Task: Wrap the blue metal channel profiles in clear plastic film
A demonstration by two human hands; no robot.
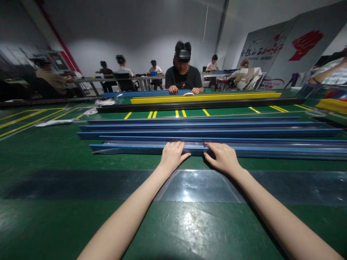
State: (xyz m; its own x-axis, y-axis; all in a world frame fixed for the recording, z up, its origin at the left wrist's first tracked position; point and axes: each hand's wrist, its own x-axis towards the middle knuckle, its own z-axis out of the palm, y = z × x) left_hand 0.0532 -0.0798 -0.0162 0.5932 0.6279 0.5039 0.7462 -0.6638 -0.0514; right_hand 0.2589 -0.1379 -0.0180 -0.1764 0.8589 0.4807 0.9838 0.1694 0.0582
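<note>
A long blue channel strip (130, 148) lies crosswise in front of me, with clear film along its inside. My left hand (172, 155) grips its near wall, fingers over the top edge and thumb on the near face. A short way to the right, my right hand (223, 156) holds the same wall in a like way, thumb and fingers pointing inward. Under my forearms a long transparent plastic strip (200, 186) lies flat on the green table (189, 227). Just beyond the held strip are several more blue channel strips (151, 134), parallel to it.
Farther back lie a black strip (206, 104) and a yellow strip (206, 97). A person in a dark shirt (183, 77) sits across the table, hands by another blue strip (157, 92). Crumpled clear plastic (105, 102) is at the left. Other people sit at tables behind.
</note>
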